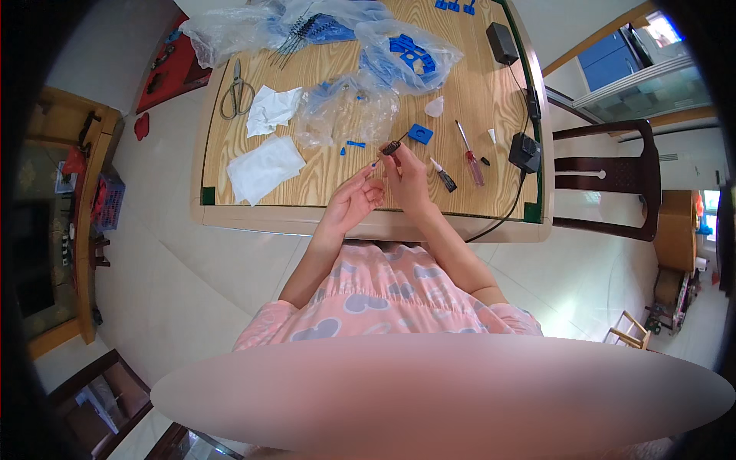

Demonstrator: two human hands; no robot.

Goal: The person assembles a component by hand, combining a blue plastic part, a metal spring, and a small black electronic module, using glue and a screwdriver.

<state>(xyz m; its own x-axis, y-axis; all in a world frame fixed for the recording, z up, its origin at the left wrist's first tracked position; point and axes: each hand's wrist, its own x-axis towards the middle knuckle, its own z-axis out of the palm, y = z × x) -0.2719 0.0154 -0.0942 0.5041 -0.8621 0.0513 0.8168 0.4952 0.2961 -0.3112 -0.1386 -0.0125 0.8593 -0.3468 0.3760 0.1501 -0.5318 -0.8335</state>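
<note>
My right hand [409,182] pinches a black coiled piece [392,146] that looks like a spring with a thin straight end. To its left my left hand [354,202] is turned partly palm up, and its fingertips hold a tiny blue piece [373,165], too small to make out fully. The hands are close together above the table's near edge. Just beyond them lie a blue square block [418,133] with a round recess, a small blue bar [356,144] and a blue drop-shaped bit [343,152]. A small black tube with a white nozzle [445,178] lies right of my right hand.
Scissors [237,96], white tissue [274,110] and a white sheet [265,169] lie left on the wood-grain table [322,180]. Clear plastic bags [349,107] spread across the back. A screwdriver [471,157] and a black boxy device [525,152] with a cable are at right, beside a chair [606,165].
</note>
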